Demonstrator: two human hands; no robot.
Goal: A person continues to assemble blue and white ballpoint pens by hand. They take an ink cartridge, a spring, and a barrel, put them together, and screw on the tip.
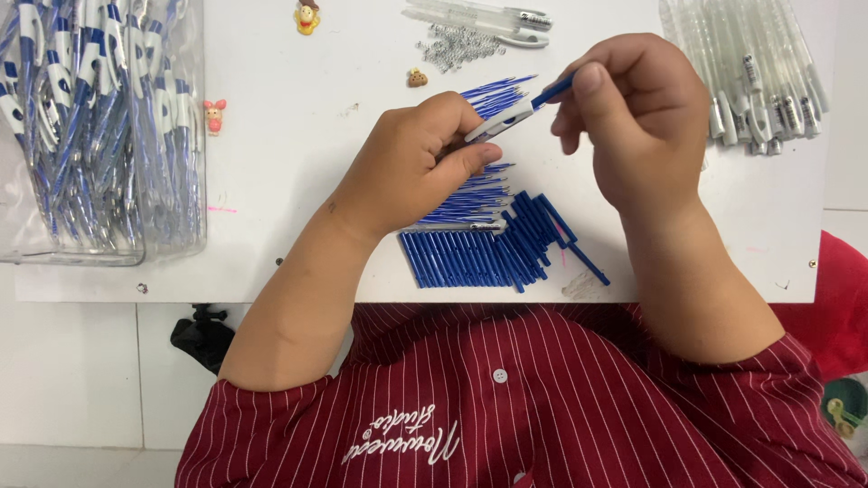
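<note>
Head view: both hands' fingers pinch a slim blue-and-white pen point(517, 110), left hand point(411, 167), right hand point(633, 117).

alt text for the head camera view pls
A person's left hand and right hand hold a blue-and-white pen together above a pile of blue refills on a white table. A clear bin of pens stands at left.

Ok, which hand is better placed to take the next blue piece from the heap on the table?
Probably the right hand. It pinches only the blue end of the pen, so it could let go, and the blue pieces lie just below it. The left hand grips the pen barrel, steadying it.
</note>
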